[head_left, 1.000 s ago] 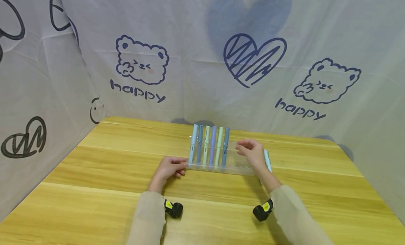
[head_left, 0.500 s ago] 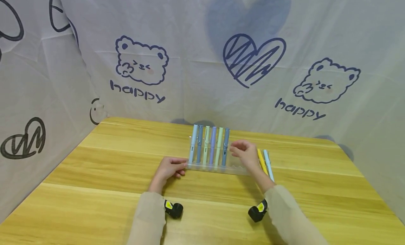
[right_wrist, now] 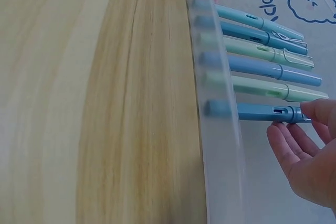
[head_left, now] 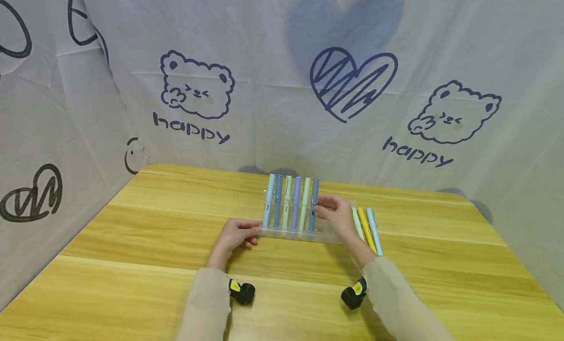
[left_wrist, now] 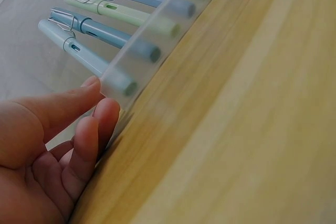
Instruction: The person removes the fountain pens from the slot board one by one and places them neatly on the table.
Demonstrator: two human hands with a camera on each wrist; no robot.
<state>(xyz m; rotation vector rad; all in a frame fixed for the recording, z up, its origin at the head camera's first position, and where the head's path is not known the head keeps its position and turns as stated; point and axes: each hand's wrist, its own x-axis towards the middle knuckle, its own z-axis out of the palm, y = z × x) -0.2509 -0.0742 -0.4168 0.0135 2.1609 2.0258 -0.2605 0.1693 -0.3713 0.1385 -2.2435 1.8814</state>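
We see the pen rack [head_left: 304, 231] near the table's [head_left: 132, 262] far edge; our left hand [head_left: 235, 235] touches its left end with relaxed fingers, while our right hand [head_left: 337, 214], loosely released, touches the rightmost dark blue pen [head_left: 313, 204]

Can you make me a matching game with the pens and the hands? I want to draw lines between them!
Things:
1. yellow pen
2. left hand
3. right hand
4. purple pen

Where or how:
A. lying on the table, right of the rack
B. fingers against the rack's left end
C. fingertips at the sixth racked pen, the dark blue pen
D. fourth from the left in the clear rack

Pairs: 1-A, 2-B, 3-C, 4-D
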